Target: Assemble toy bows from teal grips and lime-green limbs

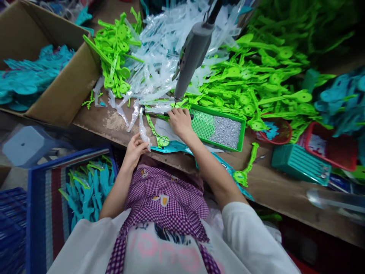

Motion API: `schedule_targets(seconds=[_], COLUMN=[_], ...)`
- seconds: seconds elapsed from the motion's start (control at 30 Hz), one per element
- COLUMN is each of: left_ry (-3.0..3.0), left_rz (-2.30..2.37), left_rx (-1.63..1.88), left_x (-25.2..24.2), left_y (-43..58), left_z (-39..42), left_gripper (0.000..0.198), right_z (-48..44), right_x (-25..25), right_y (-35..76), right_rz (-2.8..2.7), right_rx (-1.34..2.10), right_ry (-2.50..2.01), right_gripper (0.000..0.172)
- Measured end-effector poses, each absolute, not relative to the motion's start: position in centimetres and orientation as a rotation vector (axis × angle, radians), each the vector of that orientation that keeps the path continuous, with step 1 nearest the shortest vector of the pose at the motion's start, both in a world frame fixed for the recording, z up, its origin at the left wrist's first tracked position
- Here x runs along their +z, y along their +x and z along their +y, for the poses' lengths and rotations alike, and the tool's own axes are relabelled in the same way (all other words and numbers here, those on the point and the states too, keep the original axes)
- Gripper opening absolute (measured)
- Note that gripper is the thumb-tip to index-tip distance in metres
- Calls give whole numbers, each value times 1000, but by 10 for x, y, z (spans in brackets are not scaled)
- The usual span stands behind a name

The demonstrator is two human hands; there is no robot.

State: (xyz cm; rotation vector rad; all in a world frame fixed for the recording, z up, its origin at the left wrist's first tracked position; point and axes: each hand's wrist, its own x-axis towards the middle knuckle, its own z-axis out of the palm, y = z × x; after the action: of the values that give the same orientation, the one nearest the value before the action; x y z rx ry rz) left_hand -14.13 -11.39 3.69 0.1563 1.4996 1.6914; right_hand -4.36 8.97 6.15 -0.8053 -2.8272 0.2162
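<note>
My left hand (134, 150) is closed at the near edge of the bench, its fingers on a translucent white plastic piece (143, 131) that points away from me. In my right hand (180, 121) is a small hammer (152, 112), gripped by its dark handle. The hammer's head lies over the far end of the translucent piece. Just right of that piece is a lime-green plastic part (162, 141) with a round end. A teal plastic part (175, 146) lies along the bench edge, partly under my right forearm.
A grey electric screwdriver (194, 57) hangs above the bench. Behind are heaps of translucent pieces (159, 49) and green parts (273, 78). A green tray (243, 133) holds small metal bits. A cardboard box (65, 87) of teal parts stands left, a blue crate (37, 213) below.
</note>
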Motion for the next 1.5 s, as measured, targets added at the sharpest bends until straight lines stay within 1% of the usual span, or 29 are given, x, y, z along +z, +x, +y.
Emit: schedule_targets(seconds=[0.13,0.23,0.4,0.53,0.63,0.73,0.8,0.87,0.97,1.03,1.1,1.33,1.5], left_ry=[121,117,125,114,119,154,183,215,266,294,321,378,399], left_rz=[1533,1527,1500,1455,1437,1470,1503,1532,1543,1518,1486,1509,1520], left_rx=[1771,1724,1670,1646,1608,1656,1695,1706,1652,1602,1559,1472,1473], left_x=[32,28,28,33,36,35,34,32,27,25,23,24,26], left_y=[-147,-150,-146,-140,-139,-144,-150,-153,-153,-151,-149,-146,-144], left_z=[-118,-115,-116,-126,-129,-119,-107,-97,-92,-94,-96,-89,-89], left_gripper=[65,64,61,62,61,63,65,71,90,101,106,101,109], right_z=[105,108,110,80,46,21,11,6,2,1,1,4,3], right_x=[59,64,77,79,67,48,36,29,24,23,21,15,14], right_y=[-56,-64,-87,-63,-21,12,21,25,27,29,30,31,31], right_rz=[-2907,-2876,-2890,-2867,-2834,-2752,-2743,-2797,-2877,-2889,-2882,-2862,-2842], right_rx=[105,58,92,267,579,704,695,686,674,676,689,687,643], right_ry=[-690,-633,-659,-621,-554,-702,-759,-746,-709,-700,-696,-671,-671], right_gripper=[30,33,34,36,33,36,44,56,69,71,70,70,68])
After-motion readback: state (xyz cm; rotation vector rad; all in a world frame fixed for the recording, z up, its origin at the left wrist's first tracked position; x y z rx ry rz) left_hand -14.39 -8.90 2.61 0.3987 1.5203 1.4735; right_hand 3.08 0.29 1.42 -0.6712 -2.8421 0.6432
